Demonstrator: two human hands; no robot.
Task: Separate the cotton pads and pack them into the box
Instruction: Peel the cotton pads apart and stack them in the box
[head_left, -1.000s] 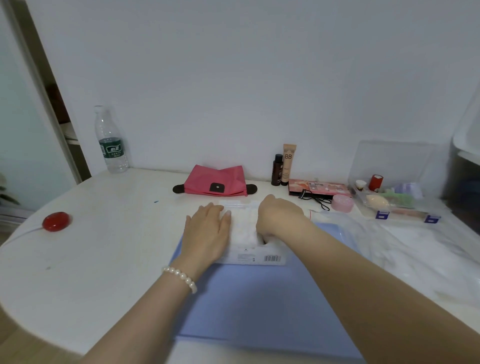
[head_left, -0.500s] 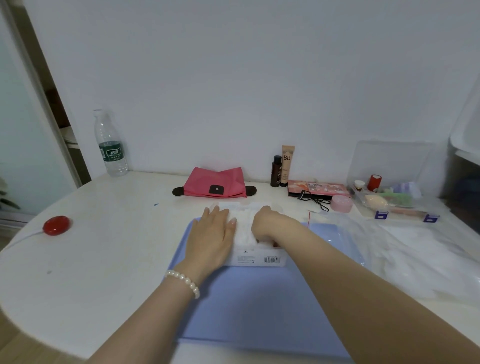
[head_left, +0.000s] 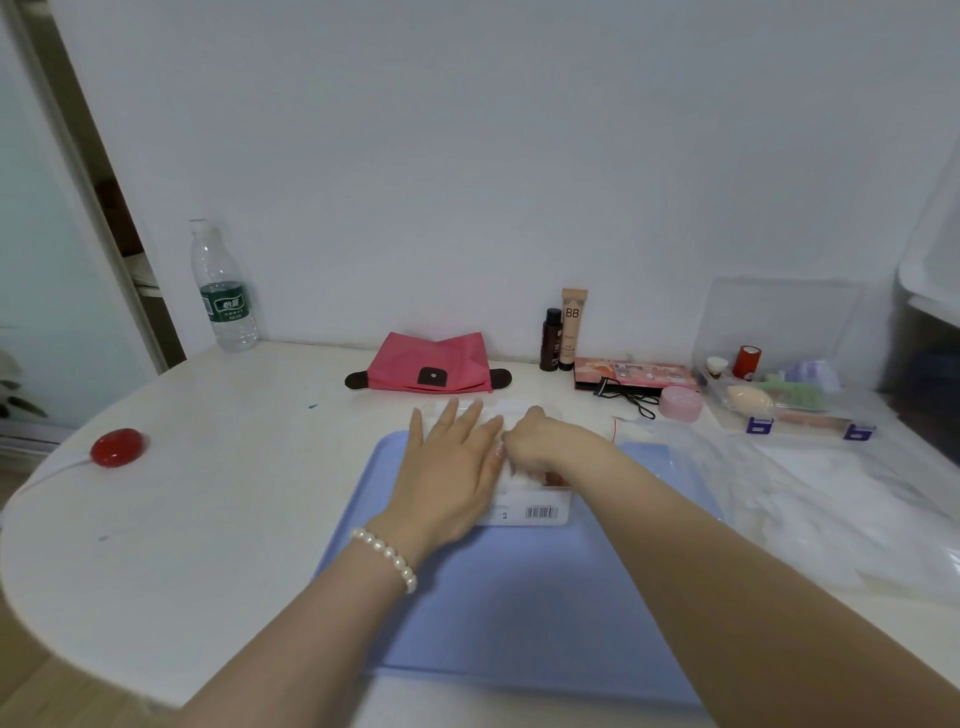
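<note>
A small clear box (head_left: 540, 513) with a barcode label lies on the blue mat (head_left: 519, 613) in the middle of the table. White cotton pads (head_left: 524, 480) fill it. My left hand (head_left: 452, 467) lies flat on the left part of the box, fingers straight and spread. My right hand (head_left: 545, 441) is over the right part, its fingers curled down into the cotton pads; the fingertips are hidden. A clear plastic bag (head_left: 810, 499) holding more white cotton pads lies to the right on the table.
A pink pouch (head_left: 431, 364) lies behind the box. A water bottle (head_left: 223, 291) stands at the back left, a red round object (head_left: 117, 447) at the left. Cosmetic tubes (head_left: 563, 332), a palette (head_left: 634, 374), a pink jar (head_left: 679, 402) and a clear organiser (head_left: 784, 400) stand at the back right.
My left hand has slid right across the box until it touches my right hand. My right hand stays curled in the pads.
</note>
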